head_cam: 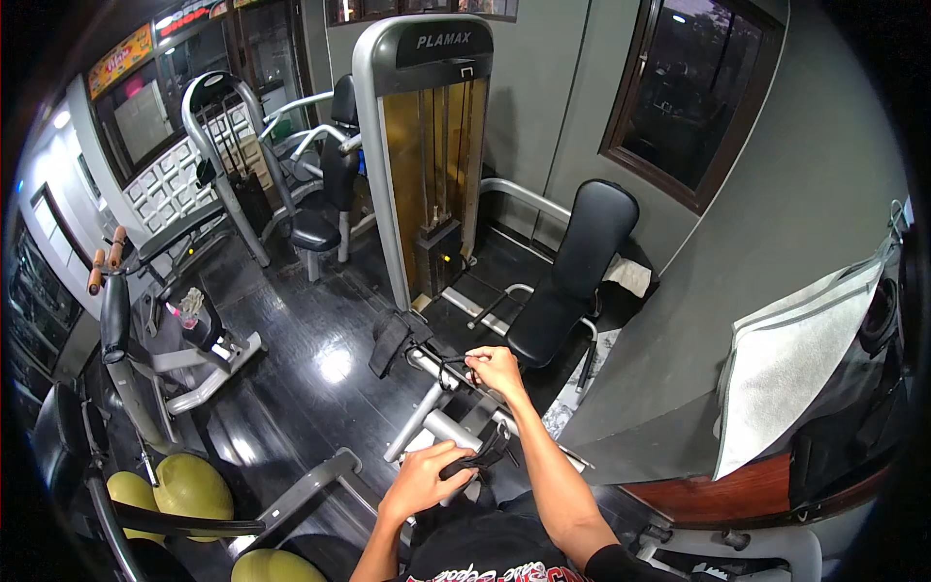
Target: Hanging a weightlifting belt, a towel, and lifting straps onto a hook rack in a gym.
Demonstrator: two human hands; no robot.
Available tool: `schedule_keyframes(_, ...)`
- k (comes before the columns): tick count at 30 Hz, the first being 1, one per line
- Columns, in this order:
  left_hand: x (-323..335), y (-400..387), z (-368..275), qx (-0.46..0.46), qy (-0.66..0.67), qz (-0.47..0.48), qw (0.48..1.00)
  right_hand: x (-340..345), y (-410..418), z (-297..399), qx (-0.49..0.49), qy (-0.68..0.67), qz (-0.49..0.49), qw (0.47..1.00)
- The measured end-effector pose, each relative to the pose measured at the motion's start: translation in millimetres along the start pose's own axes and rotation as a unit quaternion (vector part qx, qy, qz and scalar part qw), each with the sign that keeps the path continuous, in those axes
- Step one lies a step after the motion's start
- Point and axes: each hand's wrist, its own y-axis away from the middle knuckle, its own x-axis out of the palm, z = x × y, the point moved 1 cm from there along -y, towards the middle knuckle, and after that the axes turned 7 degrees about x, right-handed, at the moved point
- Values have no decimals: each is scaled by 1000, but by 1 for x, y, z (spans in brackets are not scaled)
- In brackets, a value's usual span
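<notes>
My left hand (430,476) grips a black strap (493,452) low in front of my torso, its thumb and fingers closed around one end. Farther forward, my right hand (496,369) pinches a thin black cord or strap end (454,359) between thumb and fingers. Both hands are over a silver metal frame (444,423) near the floor. Draped over the frame's far end is a black fabric item (396,340), perhaps a padded wrap. Whether the cord and the strap are one piece, I cannot tell.
A Plamax weight-stack machine (371,145) with a black padded seat (549,327) stands ahead. More gym machines (251,218) are at the left. Yellow-green exercise balls (193,495) lie at lower left. A white towel (793,356) hangs at right, beside the grey wall (793,218).
</notes>
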Motion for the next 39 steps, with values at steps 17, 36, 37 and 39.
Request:
schedule_keyframes(17, 5, 0, 3, 0, 3, 10, 1000, 16, -1, -15, 109, -273, 42, 955)
schedule_keyframes(36, 5, 2, 4, -7, 29, 5, 1000, 3, -9, -58, 19, 91, -56, 994)
schedule_keyframes(37, 5, 1, 3, -2, 41, -4, 999, 2, -10, -59, 9, 87, -58, 994)
schedule_keyframes(39, 5, 1, 2, 2, 52, -14, 999, 3, -9, -59, 9, 82, -65, 995)
